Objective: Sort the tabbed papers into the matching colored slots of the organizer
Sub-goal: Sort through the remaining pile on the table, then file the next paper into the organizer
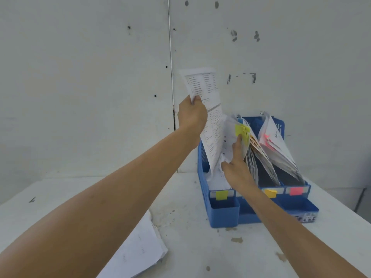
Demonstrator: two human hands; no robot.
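Grip first: my left hand (191,115) pinches a printed sheet (212,125) by its edge, raised at centre frame; my right hand (237,167) is spread, straight fingers pressing back the yellow-tabbed papers (242,130) in the leftmost slot of the blue organizer (222,215); pink-tabbed papers (278,143) lean at its right; a loose stack (140,249) lies on the desk (200,247), lower left.

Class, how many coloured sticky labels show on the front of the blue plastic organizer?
3: a yellow-green sticky label on the left slot, an orange-yellow label just past the right forearm, a pink label farthest right. That forearm may hide a fourth.
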